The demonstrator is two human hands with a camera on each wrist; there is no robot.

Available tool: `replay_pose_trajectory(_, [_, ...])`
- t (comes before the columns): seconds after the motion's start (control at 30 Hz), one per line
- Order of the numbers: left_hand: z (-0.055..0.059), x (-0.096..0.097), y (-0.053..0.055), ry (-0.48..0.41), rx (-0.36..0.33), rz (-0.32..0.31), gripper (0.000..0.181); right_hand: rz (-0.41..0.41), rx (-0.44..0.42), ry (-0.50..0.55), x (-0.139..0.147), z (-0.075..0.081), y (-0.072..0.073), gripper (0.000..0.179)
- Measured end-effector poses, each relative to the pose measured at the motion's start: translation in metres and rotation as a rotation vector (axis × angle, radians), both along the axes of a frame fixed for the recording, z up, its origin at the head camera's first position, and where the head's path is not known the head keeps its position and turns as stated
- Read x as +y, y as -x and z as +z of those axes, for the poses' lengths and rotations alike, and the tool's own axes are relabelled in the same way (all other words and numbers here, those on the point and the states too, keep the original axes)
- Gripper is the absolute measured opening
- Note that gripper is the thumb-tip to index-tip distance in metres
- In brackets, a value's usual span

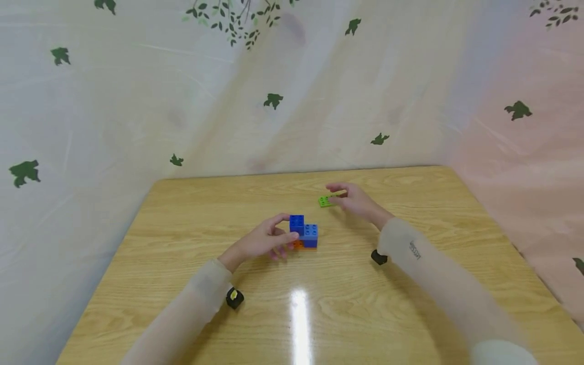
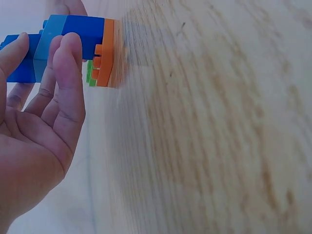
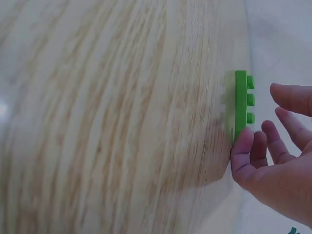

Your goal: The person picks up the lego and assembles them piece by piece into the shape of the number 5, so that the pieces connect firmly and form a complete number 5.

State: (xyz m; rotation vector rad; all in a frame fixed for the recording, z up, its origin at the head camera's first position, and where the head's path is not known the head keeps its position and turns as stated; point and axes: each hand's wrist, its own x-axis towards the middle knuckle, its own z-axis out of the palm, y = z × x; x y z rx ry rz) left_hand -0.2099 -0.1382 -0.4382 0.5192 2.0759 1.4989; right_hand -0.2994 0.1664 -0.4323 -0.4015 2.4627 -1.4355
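Observation:
On the table stands a stack of toy building bricks: a dark blue brick (image 1: 296, 222) on top, a light blue layer (image 2: 51, 36) under it, another dark blue brick (image 2: 85, 35), and an orange plate (image 2: 108, 53) at the bottom. My left hand (image 1: 264, 238) pinches the stack's upper part between thumb and fingers. Farther back, a flat lime-green brick (image 1: 324, 202) with studs lies studs up. My right hand (image 1: 358, 202) is over its right end, fingers loosely bent and spread. In the right wrist view, one fingertip overlaps the end of the green brick (image 3: 241, 102); whether it touches is unclear.
The wooden table (image 1: 182, 243) ends at a pale cloth backdrop (image 1: 219, 116) with printed leaves. Black wrist devices hang under both sleeves, one at the left wrist (image 1: 234, 298) and one at the right wrist (image 1: 378, 257).

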Motion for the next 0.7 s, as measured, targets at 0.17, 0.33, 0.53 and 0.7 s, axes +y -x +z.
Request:
replay_pose_trajectory(0.17, [0.000, 0.000, 0.000, 0.002, -0.006, 0.002, 0.064, -0.049, -0.035, -0.050, -0.001, -0.007, 0.008, 0.054])
replay_pose_trajectory(0.33, [-0.001, 0.003, 0.001, -0.006, -0.014, -0.020, 0.063, -0.052, -0.016, -0.075, 0.007, -0.006, 0.010, 0.054])
replay_pose_trajectory(0.53, [0.000, 0.005, 0.000, -0.034, -0.031, -0.039, 0.059, 0.029, -0.007, -0.207, 0.020, -0.006, 0.012, 0.057])
replay_pose_trajectory(0.7, [0.000, 0.007, -0.002, -0.037, -0.043, -0.038, 0.056, 0.083, -0.009, -0.287, 0.021, -0.011, 0.014, 0.061])
